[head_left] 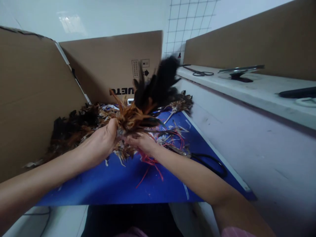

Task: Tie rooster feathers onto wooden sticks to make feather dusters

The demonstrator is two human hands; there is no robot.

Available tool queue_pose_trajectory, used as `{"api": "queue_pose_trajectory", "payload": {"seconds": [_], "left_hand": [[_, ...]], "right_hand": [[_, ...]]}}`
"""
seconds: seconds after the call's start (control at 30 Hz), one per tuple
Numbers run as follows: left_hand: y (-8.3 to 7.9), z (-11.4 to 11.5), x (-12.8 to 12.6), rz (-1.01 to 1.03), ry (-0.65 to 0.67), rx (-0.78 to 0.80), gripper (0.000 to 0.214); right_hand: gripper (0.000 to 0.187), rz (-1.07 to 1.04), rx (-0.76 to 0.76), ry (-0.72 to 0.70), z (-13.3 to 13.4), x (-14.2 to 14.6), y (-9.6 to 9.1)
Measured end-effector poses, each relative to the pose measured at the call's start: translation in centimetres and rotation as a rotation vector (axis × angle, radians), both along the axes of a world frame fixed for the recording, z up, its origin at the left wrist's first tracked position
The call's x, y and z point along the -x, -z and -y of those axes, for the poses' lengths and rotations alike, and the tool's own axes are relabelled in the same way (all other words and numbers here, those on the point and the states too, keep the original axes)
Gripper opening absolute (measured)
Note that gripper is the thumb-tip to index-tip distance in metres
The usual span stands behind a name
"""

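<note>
Wrapped round the base of a bunch of feathers (138, 112), my left hand (108, 136) is closed. The bunch is orange-brown low down and black toward its top, and it fans up and to the right. My right hand (142, 141) is closed at the lower end of the same bunch, just right of the left hand; its fingertips are partly hidden and blurred. Under and behind the hands lies a heap of brown and black feathers (74, 128). Red strings (150, 159) lie on the blue tabletop (118, 189) below my right hand.
Black-handled scissors (209, 164) lie right of my right forearm. Another small feather bundle (180, 103) is at the back right. Cardboard panels (98, 65) wall the back and left. A white ledge (269, 95) on the right carries small scissors (202, 73) and a phone-like flat object (242, 69).
</note>
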State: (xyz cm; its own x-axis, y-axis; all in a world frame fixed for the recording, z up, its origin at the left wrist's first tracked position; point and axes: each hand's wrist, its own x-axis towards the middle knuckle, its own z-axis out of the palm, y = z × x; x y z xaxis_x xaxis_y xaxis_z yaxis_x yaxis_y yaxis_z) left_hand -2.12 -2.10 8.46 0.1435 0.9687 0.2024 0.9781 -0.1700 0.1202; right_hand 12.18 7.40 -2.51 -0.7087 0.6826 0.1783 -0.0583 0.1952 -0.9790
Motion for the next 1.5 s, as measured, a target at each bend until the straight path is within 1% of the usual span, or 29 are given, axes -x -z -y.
{"api": "queue_pose_trajectory", "payload": {"seconds": [0.03, 0.1, 0.13, 0.2, 0.23, 0.3, 0.4, 0.5, 0.57, 0.63, 0.8, 0.9, 0.97, 1.03, 1.1, 1.17, 1.23, 1.3, 1.4, 1.43, 1.5], "left_hand": [[0.0, -0.4, 0.2, -0.016, -0.022, -0.004, 0.018], [-0.1, -1.2, 0.7, -0.011, -0.066, 0.017, 0.023], [-0.1, -1.6, 1.1, 0.014, -0.074, 0.032, 0.026], [0.0, -2.2, 1.8, 0.083, -0.029, 0.052, 0.03], [0.1, -2.4, 2.1, 0.106, 0.0, 0.059, 0.031], [0.5, -2.8, 2.8, 0.12, 0.017, 0.091, 0.03], [1.3, -3.3, 3.4, 0.109, -0.014, 0.13, 0.03], [2.1, -3.6, 3.5, 0.047, -0.077, 0.151, 0.03], [2.5, -3.7, 3.4, -0.02, -0.126, 0.169, 0.028], [2.8, -3.8, 3.3, -0.067, -0.148, 0.17, 0.025], [4.0, -4.1, 3.0, -0.155, -0.148, 0.157, 0.02], [4.7, -4.1, 2.5, -0.211, -0.085, 0.174, 0.019], [4.9, -3.9, 2.1, -0.277, -0.037, 0.185, 0.022], [5.1, -3.5, 1.6, -0.359, -0.017, 0.159, 0.024], [5.2, -3.1, 1.2, -0.44, -0.016, 0.115, 0.026], [5.3, -2.8, 0.8, -0.511, -0.011, 0.093, 0.029], [5.3, -2.5, 0.4, -0.575, 0.009, 0.087, 0.032], [5.2, -2.2, 0.1, -0.619, 0.053, 0.082, 0.035], [4.5, -1.5, 0.0, -0.629, 0.159, 0.04, 0.035], [4.3, -1.1, 0.0, -0.628, 0.202, 0.02, 0.035], [3.8, -0.4, 0.1, -0.646, 0.287, -0.003, 0.036]], "right_hand": [[0.041, -0.042, 0.084, -0.011, 0.4, 0.3, 0.3], [0.04, -0.113, 0.224, -0.004, 1.0, 0.5, 0.6], [0.039, -0.126, 0.261, 0.016, 1.2, 0.4, 0.6], [0.038, -0.103, 0.24, 0.069, 1.7, -0.2, 0.2], [0.036, -0.086, 0.2, 0.089, 1.9, -0.5, -0.1], [0.031, -0.043, 0.086, 0.126, 2.5, -1.3, -0.9], [0.023, 0.038, -0.119, 0.185, 3.3, -2.3, -1.8], [0.02, 0.091, -0.276, 0.251, 4.0, -2.8, -2.4], [0.02, 0.118, -0.351, 0.29, 4.3, -3.0, -2.7], [0.019, 0.135, -0.411, 0.315, 4.6, -3.1, -2.8], [0.021, 0.207, -0.517, 0.308, 5.5, -3.2, -3.3], [0.023, 0.349, -0.624, 0.299, 5.8, -2.9, -4.3], [0.023, 0.492, -0.766, 0.294, 5.7, -2.7, -5.6], [0.02, 0.634, -0.948, 0.291, 5.2, -2.6, -7.2], [0.018, 0.741, -1.111, 0.272, 4.6, -2.6, -9.0], [0.017, 0.809, -1.227, 0.22, 4.2, -2.5, -10.6], [0.017, 0.867, -1.305, 0.144, 3.9, -2.4, -11.9], [0.016, 0.896, -1.349, 0.095, 3.7, -2.3, -12.8], [0.014, 0.825, -1.329, 0.03, 2.7, -2.4, -13.6], [0.013, 0.775, -1.29, -0.012, 2.2, -2.5, -13.7], [0.011, 0.662, -1.169, -0.142, 0.9, -2.8, -13.8]]}}
